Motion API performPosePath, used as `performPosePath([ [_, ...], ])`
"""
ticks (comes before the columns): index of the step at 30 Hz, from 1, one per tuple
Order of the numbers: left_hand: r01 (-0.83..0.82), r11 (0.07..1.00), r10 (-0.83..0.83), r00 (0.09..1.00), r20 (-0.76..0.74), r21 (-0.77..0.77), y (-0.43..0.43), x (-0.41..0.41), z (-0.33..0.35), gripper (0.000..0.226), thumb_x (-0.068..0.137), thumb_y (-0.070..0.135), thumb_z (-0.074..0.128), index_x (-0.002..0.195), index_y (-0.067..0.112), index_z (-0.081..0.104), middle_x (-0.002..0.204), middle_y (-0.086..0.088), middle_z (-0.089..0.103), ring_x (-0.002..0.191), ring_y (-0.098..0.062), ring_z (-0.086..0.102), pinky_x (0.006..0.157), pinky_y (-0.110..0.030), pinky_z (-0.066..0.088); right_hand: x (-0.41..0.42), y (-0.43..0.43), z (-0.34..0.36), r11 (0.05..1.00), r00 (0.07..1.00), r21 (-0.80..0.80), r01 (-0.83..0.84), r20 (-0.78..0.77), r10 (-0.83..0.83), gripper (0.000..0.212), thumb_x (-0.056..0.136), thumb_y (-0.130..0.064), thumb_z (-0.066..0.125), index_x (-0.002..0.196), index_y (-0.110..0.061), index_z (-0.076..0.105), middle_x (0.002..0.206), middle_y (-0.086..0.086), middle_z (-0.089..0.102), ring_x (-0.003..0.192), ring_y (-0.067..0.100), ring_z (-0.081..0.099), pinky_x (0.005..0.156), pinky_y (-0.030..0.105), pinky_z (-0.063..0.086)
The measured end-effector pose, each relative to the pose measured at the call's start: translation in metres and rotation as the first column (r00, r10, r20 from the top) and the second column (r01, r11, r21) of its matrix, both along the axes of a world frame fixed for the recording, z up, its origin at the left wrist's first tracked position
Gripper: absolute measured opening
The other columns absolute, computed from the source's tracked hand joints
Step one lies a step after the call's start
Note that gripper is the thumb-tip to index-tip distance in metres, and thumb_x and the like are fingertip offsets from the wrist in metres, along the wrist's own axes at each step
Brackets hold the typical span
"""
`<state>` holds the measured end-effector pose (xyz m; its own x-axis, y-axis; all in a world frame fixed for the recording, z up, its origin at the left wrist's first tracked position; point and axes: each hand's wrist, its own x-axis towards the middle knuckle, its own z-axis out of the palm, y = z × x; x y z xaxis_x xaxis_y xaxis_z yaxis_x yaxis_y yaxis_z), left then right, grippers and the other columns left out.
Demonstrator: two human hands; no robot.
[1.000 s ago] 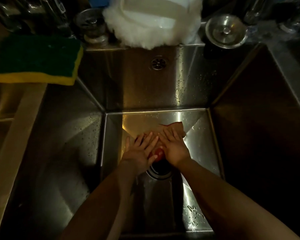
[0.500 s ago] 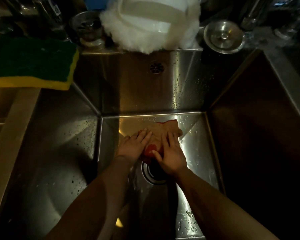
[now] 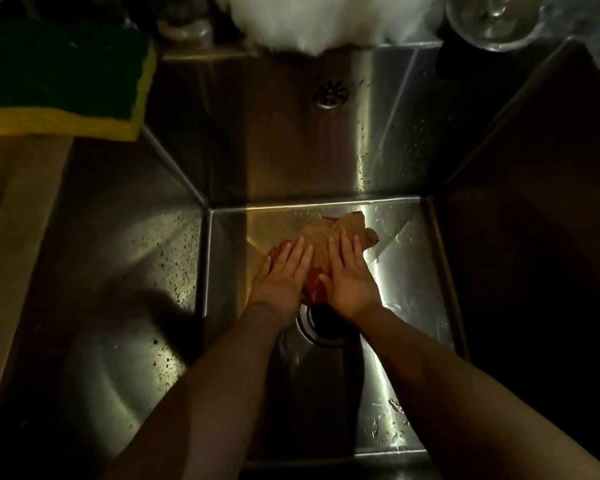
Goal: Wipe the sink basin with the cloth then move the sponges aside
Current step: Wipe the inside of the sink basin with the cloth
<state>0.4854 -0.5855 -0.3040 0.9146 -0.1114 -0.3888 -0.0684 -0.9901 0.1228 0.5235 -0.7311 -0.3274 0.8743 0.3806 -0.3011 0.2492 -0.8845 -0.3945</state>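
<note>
Right, you have both hands down on the floor of the sink basin (image 3: 409, 271), flat on the cloth (image 3: 323, 233). Your left hand (image 3: 281, 275) lies palm down with its fingers straight and close together, pressing the cloth's left part. Your right hand (image 3: 349, 278) sits just beside it, also flat, fingers straight and pointing toward the back wall, pressing the cloth's right part. Neither hand pinches or grips anything. The cloth is brownish where the light hits it and red in the gap between your palms, crumpled, and it spreads past your fingertips toward the far edge of the floor. Its near edge lies right at the rim of the drain (image 3: 323, 323), which opens dark just below your wrists. Water drops speckle the walls and floor. Up at the far left, the green-and-yellow sponge (image 3: 63, 71) lies on the sink's corner ledge, well apart from your hands. A white fluffy mass (image 3: 319, 22) overhangs the back wall, above the overflow fitting (image 3: 329, 95).
</note>
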Motion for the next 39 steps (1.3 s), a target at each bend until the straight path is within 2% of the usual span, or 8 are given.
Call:
performPosePath([
  [8, 0.014, 0.999, -0.013, 0.999, 0.038, -0.032, 0.006, 0.008, -0.007, 0.068, 0.097, 0.022, 0.034, 0.148, 0.030, -0.010, 0.158, -0.001, -0.012, 0.145, -0.020, -0.008, 0.118, -0.038, 0.003, 0.001, 0.002, -0.008, 0.998, 0.997, 0.061, 0.029, 0.068, -0.033, 0.063, 0.099, -0.033, 0.038, 0.149, -0.015, 0.006, 0.158, 0.010, -0.003, 0.145, 0.029, -0.009, 0.115, 0.038, 0.016],
  [17, -0.146, 0.985, 0.156, 0.982, 0.108, -0.093, -0.019, 0.004, 0.000, 0.053, 0.093, 0.031, 0.044, 0.143, 0.024, 0.027, 0.154, -0.004, 0.018, 0.141, -0.027, 0.011, 0.110, -0.048, 0.021, -0.006, 0.005, -0.003, 0.992, 0.993, 0.089, 0.084, 0.074, -0.090, 0.054, 0.097, -0.029, 0.044, 0.144, -0.008, 0.029, 0.155, 0.016, 0.020, 0.144, 0.032, 0.007, 0.114, 0.042, 0.018],
  [21, -0.076, 0.993, 0.085, 0.992, 0.094, -0.091, -0.011, 0.002, 0.002, 0.063, 0.081, 0.030, 0.059, 0.138, 0.026, 0.032, 0.148, -0.004, 0.024, 0.130, -0.028, 0.023, 0.098, -0.048, 0.034, -0.014, 0.004, 0.007, 0.999, 0.970, 0.037, 0.031, 0.239, -0.039, 0.033, 0.089, -0.028, 0.054, 0.105, 0.001, 0.059, 0.114, 0.025, 0.056, 0.112, 0.042, 0.051, 0.081, 0.050, 0.047],
  [26, 0.049, 0.988, -0.031, 0.992, 0.123, -0.145, -0.006, 0.002, 0.010, 0.058, 0.077, 0.040, 0.051, 0.130, 0.021, 0.041, 0.139, -0.006, 0.035, 0.125, -0.027, 0.027, 0.098, -0.044, 0.028, -0.018, -0.008, 0.021, 0.998, 0.929, -0.040, -0.056, 0.364, 0.066, 0.032, 0.083, -0.032, 0.046, 0.081, -0.003, 0.059, 0.086, 0.018, 0.059, 0.079, 0.036, 0.059, 0.060, 0.039, 0.045],
  [30, -0.001, 0.986, 0.021, 0.993, 0.117, -0.167, -0.019, -0.003, 0.009, 0.041, 0.092, 0.033, 0.038, 0.131, 0.021, 0.040, 0.148, -0.002, 0.029, 0.135, -0.021, 0.023, 0.110, -0.045, 0.021, -0.028, -0.014, 0.024, 1.000, 0.948, 0.005, -0.015, 0.318, 0.013, 0.036, 0.079, -0.036, 0.044, 0.083, -0.001, 0.055, 0.092, 0.021, 0.057, 0.084, 0.037, 0.057, 0.067, 0.040, 0.043],
  [32, -0.014, 0.988, 0.021, 0.999, 0.040, -0.157, -0.019, -0.008, 0.006, 0.046, 0.096, 0.032, 0.036, 0.140, 0.020, 0.030, 0.155, -0.002, 0.015, 0.142, -0.020, 0.012, 0.115, -0.045, 0.012, -0.033, -0.016, 0.020, 0.999, 0.973, 0.039, -0.009, 0.231, -0.001, 0.047, 0.081, -0.040, 0.046, 0.099, 0.003, 0.056, 0.114, 0.029, 0.054, 0.107, 0.043, 0.053, 0.083, 0.048, 0.045],
  [35, 0.020, 0.999, -0.022, 0.998, -0.061, -0.044, -0.015, -0.015, 0.002, 0.062, 0.098, 0.036, 0.032, 0.150, 0.020, 0.002, 0.159, 0.001, -0.009, 0.144, -0.016, -0.010, 0.117, -0.044, 0.002, -0.039, -0.018, 0.010, 0.998, 0.998, 0.030, -0.061, 0.033, 0.060, 0.072, 0.090, -0.042, 0.051, 0.142, 0.002, 0.028, 0.154, 0.023, 0.015, 0.144, 0.036, 0.009, 0.115, 0.049, 0.018],
  [39, 0.004, 1.000, -0.003, 0.990, -0.139, 0.008, -0.017, -0.008, 0.002, 0.065, 0.100, 0.043, 0.026, 0.147, 0.025, -0.015, 0.155, 0.004, -0.022, 0.143, -0.016, -0.017, 0.117, -0.046, 0.003, -0.032, -0.013, 0.004, 0.997, 0.995, 0.023, -0.073, 0.073, 0.071, 0.067, 0.096, -0.036, 0.045, 0.147, -0.005, 0.015, 0.156, 0.019, 0.003, 0.145, 0.032, -0.004, 0.117, 0.037, 0.005],
])
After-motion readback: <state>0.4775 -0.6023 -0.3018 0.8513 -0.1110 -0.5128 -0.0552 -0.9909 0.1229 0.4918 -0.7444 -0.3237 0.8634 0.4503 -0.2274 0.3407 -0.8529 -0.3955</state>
